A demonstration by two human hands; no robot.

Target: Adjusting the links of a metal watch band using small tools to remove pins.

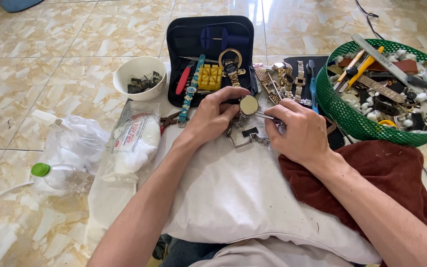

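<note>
My left hand (214,116) grips a wristwatch (248,105) with a round pale face, holding it on edge over a white pillow (233,193) on my lap. My right hand (300,131) pinches a thin metal tool (265,116) whose tip touches the watch case's right side. A metal band piece and a small dark part (249,137) lie on the pillow just below the watch.
An open black tool case (184,39) with a yellow block, watches and screwdrivers lies ahead. White bowl (139,76) of small parts at left, green basket (342,111) of tools and parts at right, brown towel (386,168), plastic bags and a bottle (58,175) on the tiled floor.
</note>
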